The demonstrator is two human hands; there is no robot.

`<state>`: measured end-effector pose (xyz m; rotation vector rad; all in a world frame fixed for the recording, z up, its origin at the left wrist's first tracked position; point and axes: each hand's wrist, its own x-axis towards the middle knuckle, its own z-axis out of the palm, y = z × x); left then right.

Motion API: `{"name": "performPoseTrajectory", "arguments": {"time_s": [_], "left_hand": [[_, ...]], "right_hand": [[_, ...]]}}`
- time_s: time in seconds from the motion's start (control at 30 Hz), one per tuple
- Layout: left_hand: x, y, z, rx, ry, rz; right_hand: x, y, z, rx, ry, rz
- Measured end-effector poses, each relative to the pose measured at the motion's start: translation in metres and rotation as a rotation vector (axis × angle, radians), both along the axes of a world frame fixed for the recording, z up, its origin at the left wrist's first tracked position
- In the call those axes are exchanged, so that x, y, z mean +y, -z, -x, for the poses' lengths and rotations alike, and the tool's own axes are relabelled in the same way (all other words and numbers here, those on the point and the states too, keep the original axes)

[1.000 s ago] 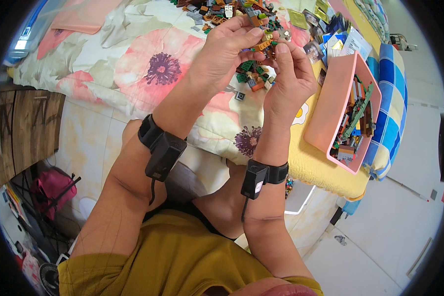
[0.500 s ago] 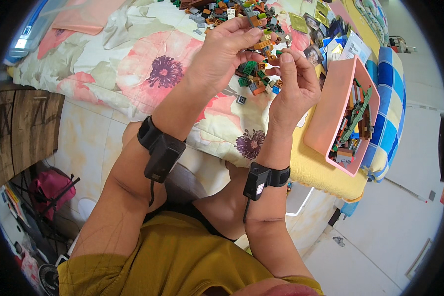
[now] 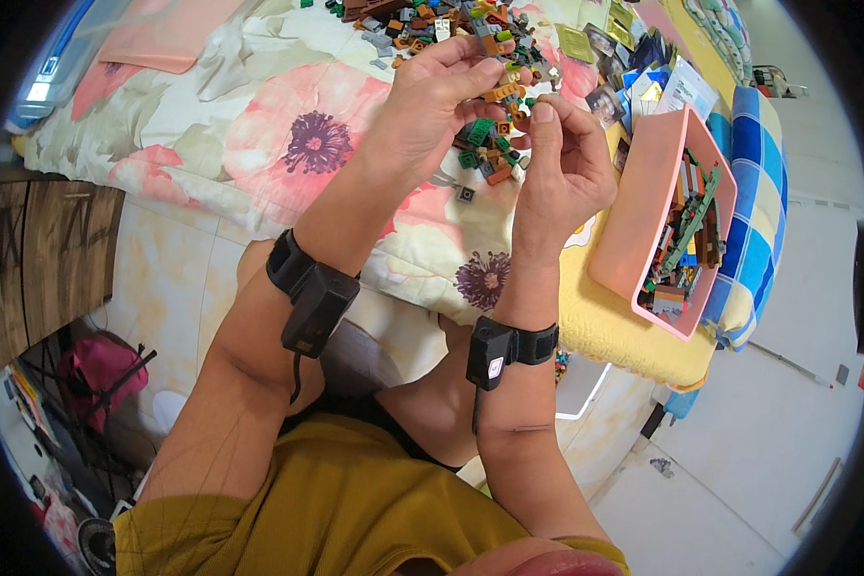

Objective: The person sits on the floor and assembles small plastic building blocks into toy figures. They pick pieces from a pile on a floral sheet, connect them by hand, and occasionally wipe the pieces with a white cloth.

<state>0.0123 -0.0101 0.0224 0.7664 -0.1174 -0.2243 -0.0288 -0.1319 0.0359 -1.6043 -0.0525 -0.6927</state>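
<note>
My left hand (image 3: pixel 408 120) is raised over the flowered bedspread, its thumb and fingers closed on a small toy-brick build (image 3: pixel 502 91) with orange, tan and lime parts. The fingers hide part of that build. Close to its right side, my right hand (image 3: pixel 571 163) pinches a tiny green brick (image 3: pixel 531 101) between thumb and forefinger. Under and between the hands lie loose green, orange and brown bricks (image 3: pixel 480 132). One dark grey brick (image 3: pixel 466 194) sits apart, nearer to me. A larger heap of mixed bricks (image 3: pixel 408 21) spreads beyond my left hand.
A pink bin (image 3: pixel 619 230) holding more bricks tilts on the yellow cover (image 3: pixel 595 331) at right. Packets and cards (image 3: pixel 658 86) lie behind it, beside a blue checked cushion (image 3: pixel 754 202). Far left are a pink sheet-like item (image 3: pixel 173 38) and a clear blue-edged box (image 3: pixel 62 67).
My right hand has shifted slightly left and up, bringing the green brick closer to the build. The left hand stays nearly where it was, keeping its hold.
</note>
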Motion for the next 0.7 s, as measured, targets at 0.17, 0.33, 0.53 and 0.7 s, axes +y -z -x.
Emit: {"name": "performPoseTrajectory", "arguments": {"time_s": [0.17,0.33,0.53,0.7], "left_hand": [[-0.0010,0.0006,0.0016,-0.003,0.012,-0.010],[-0.0027,0.0017,0.0024,-0.010,0.025,-0.006],[-0.0038,0.0045,0.0019,-0.023,0.027,-0.040],[-0.0079,0.0068,0.0017,-0.045,-0.017,-0.038]], "right_hand": [[0.0005,-0.0011,-0.0019,-0.032,-0.007,0.014],[0.0039,0.0005,-0.0039,-0.044,0.008,0.023],[0.0010,0.0010,-0.0041,-0.029,0.023,0.073],[0.0004,0.0058,-0.0064,-0.039,0.042,0.139]]}}
